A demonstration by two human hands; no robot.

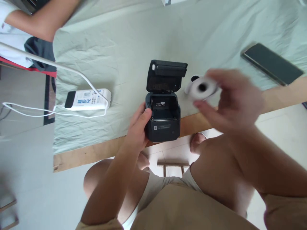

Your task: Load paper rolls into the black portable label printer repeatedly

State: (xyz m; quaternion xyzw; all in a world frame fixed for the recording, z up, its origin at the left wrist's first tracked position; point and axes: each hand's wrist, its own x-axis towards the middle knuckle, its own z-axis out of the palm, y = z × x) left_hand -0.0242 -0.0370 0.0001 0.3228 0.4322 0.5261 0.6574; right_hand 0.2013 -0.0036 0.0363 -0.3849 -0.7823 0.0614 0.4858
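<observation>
A small black label printer [164, 129] stands at the table's near edge with its lid [165, 76] swung up, and its paper bay looks bare inside. My left hand [139, 127] grips the printer's left side, thumb on the rim. To the right of it, my right hand [237, 99] holds a white paper roll [200, 88] by its edge, the dark core hole facing up; hand and roll are smeared by motion. Partly hidden behind that roll, a second white roll [188, 87] rests on the cloth.
A black phone [273, 64] lies at the right. On the left sits a white power bank [87, 99] with a white cable [69, 71]. Another person's arm [45, 20] leans on the table at the upper left. The green cloth [115, 41] leaves a wooden edge [91, 153] showing.
</observation>
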